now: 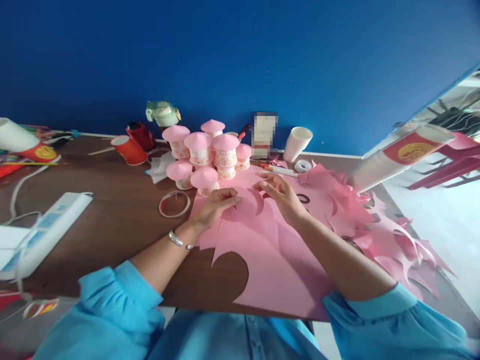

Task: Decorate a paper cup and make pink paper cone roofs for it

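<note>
A rounded piece of pink paper point(247, 201) is between my hands, its right edge curled up. My left hand point(217, 206) pinches its left side between thumb and fingers. At the upper right edge of the piece is my right hand point(280, 196), its fingers loosely bent and apart; whether the fingertips touch the paper I cannot tell. Below lie large pink sheets point(277, 270) with round cut-outs. Just beyond my left hand stand several small patterned paper cups point(226, 159) topped with pink paper cones point(204, 177).
Pink scraps point(397, 245) heap at the right. Behind are a pen point(279, 171), a tape roll point(303, 166) and white cups point(297, 143). A tape ring point(174, 204), red cup point(129, 150) and power strip point(56, 225) lie left. A blue wall point(225, 60) borders the table.
</note>
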`<control>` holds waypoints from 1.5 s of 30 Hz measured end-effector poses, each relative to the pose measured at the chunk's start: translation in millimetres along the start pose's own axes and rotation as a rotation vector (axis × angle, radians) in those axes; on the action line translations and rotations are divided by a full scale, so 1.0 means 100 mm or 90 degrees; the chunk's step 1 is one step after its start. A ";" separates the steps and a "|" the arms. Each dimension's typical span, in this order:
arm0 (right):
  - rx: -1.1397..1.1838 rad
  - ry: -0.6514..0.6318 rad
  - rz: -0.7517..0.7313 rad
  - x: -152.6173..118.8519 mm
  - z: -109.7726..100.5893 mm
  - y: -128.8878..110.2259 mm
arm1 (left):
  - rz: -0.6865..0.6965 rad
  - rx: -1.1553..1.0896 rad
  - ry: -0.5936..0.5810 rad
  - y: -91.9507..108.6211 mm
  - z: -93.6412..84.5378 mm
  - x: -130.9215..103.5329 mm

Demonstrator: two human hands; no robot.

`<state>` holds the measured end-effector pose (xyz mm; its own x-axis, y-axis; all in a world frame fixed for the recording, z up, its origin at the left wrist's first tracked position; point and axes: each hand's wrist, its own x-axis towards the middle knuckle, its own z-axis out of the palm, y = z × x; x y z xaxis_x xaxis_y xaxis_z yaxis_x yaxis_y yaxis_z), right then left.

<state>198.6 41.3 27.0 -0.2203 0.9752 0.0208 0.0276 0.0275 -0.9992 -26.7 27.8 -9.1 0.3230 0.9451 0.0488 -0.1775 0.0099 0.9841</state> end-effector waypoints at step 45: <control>0.307 -0.079 0.172 -0.20 0.07 0.12 | -0.043 -0.058 0.092 0.02 0.06 0.03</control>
<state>196.8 20.2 14.6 -0.3804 0.8998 -0.2137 -0.3427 -0.3518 -0.8711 -20.2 28.4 -6.2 0.2009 0.9784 -0.0480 -0.2457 0.0978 0.9644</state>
